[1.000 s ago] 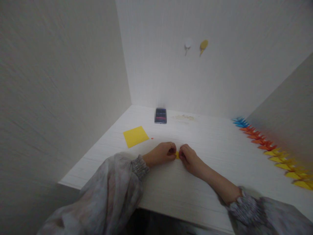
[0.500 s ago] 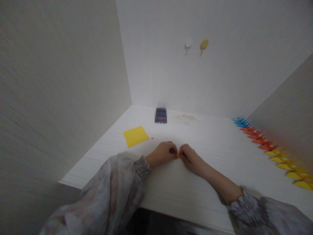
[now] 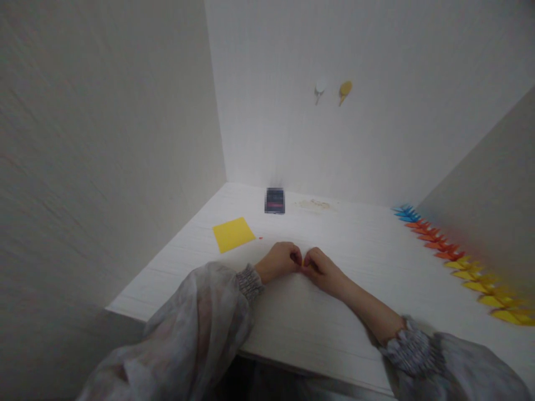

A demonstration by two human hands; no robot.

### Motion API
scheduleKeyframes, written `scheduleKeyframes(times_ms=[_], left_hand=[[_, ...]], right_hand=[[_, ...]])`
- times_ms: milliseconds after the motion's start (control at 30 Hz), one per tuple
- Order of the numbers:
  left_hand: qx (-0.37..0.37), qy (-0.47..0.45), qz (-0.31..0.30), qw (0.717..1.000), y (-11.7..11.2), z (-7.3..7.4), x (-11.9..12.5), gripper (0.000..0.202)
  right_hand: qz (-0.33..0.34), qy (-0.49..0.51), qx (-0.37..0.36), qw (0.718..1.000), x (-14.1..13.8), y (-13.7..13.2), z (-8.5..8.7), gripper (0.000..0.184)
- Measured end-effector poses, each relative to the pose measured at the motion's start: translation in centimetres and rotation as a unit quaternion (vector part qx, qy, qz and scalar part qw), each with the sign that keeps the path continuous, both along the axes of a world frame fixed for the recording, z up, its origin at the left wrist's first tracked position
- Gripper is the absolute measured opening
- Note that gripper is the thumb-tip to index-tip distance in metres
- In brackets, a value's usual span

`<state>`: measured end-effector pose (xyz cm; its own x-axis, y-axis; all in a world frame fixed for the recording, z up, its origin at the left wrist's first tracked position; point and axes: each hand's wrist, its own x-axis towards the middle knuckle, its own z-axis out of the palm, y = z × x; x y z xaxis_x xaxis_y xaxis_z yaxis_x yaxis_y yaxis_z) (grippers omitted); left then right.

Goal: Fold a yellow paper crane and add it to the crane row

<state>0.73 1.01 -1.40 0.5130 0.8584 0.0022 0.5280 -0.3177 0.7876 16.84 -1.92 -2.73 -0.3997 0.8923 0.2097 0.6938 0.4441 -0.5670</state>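
Observation:
My left hand point(image 3: 285, 258) and my right hand point(image 3: 322, 269) meet over the middle of the white table, fingertips almost touching. Both are closed in a pinch on a small piece of yellow paper point(image 3: 303, 263). Only a sliver of it shows between the fingers, so its folds and shape are hidden. Left of my hands a sheet of yellow paper point(image 3: 233, 234) lies flat. A tiny orange-red scrap point(image 3: 261, 238) is beside its right corner.
Folded paper cranes point(image 3: 466, 269) in blue, orange-red and yellow stand in a row along the right wall. A dark, pixelated box-like object point(image 3: 275, 201) sits near the back wall. Above, a white hook point(image 3: 320, 89) and a yellow hook point(image 3: 345, 89) are on the wall.
The two hands have drawn slightly closer together, and less of the yellow paper between them shows. The whole view has shifted a little; the other objects stay in place.

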Motion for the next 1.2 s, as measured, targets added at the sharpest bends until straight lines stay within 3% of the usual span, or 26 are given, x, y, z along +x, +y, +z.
scheduleKeyframes(times_ms=[367, 1000, 1200], left_hand=[[-0.032, -0.003, 0.004, 0.999, 0.1, 0.3, 0.1, 0.019], [-0.032, -0.051, -0.005, 0.998, 0.8, -0.7, -0.5, 0.025], [-0.061, -0.078, -0.01, 0.995, 0.9, -0.6, -0.8, 0.024]], right_hand=[[-0.103, 0.053, -0.152, 0.982, -1.1, 0.6, 1.7, 0.011], [-0.091, 0.113, -0.269, 0.952, 0.6, 2.0, 1.2, 0.018], [-0.076, 0.128, -0.259, 0.954, 1.0, 1.6, 1.4, 0.021]])
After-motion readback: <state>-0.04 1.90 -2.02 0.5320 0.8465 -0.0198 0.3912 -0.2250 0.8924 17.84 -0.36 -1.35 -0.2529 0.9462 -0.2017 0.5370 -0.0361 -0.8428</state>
